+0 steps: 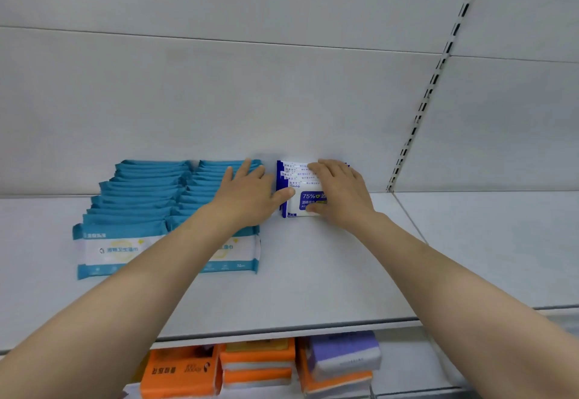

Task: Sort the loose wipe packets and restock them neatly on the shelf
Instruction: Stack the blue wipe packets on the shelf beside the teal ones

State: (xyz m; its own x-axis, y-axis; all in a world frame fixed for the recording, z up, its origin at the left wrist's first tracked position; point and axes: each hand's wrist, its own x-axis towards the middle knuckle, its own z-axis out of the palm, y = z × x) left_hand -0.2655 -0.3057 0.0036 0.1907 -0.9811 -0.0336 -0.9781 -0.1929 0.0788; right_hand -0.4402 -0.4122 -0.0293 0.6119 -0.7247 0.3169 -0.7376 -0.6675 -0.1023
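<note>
Two rows of teal wipe packets (138,198) stand overlapped on the white shelf (313,273), left of centre. Right of them is a short row of white-and-blue 75% alcohol wipe packets (296,185) against the back wall. My left hand (247,194) lies flat over the right teal row, its thumb touching the front white packet's left edge. My right hand (340,191) covers the right side of the white row, fingers across the packet tops and thumb pressed on the front packet's face. Part of the white row is hidden under it.
A slotted upright (435,75) runs up the back wall at the right, with bare shelf (485,242) beyond it. Below the shelf edge sit orange packs (181,370) and a purple pack (344,351).
</note>
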